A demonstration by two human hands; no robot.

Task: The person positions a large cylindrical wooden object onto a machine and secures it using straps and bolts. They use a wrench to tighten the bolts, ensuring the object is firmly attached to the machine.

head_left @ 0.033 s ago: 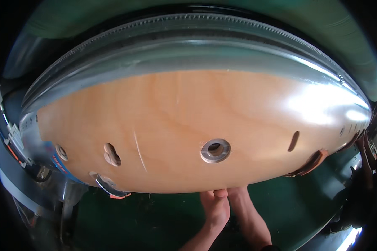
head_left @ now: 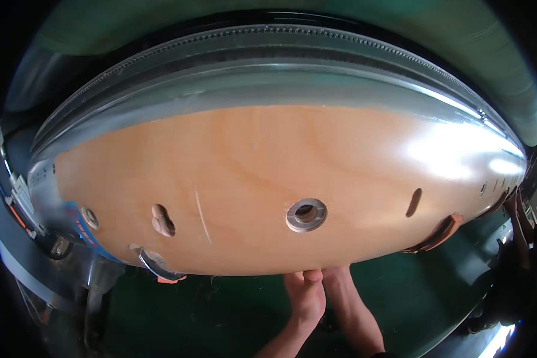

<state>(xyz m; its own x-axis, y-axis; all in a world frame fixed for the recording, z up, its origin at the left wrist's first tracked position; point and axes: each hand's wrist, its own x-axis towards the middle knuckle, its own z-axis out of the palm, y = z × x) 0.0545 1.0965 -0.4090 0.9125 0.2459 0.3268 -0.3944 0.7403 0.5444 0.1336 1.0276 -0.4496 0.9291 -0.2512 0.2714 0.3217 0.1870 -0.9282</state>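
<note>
A broad pale wooden panel [head_left: 250, 173] fills the middle of the view. Its near edge hides the ends of both my hands. My left hand [head_left: 306, 295] grips that edge near the middle, thumb tip against it and the other fingers out of sight beneath. Close on its right, my right hand [head_left: 338, 283] reaches under the same edge, its fingers hidden. Above the hands, a grey metal ring [head_left: 306, 215] lines a round hole in the panel. Whether either hand holds anything under the panel cannot be seen.
A shiny curved metal band [head_left: 268, 83] runs along the far side, with a toothed strip behind it. Slots and a keyhole-shaped cutout [head_left: 163, 220] pierce the panel. A toothed black strip [head_left: 156, 264] hangs at the lower left edge. Another person's arm [head_left: 518, 218] shows far right.
The view of the panel has shifted very slightly. Both hands stay at the near edge, almost unmoved.
</note>
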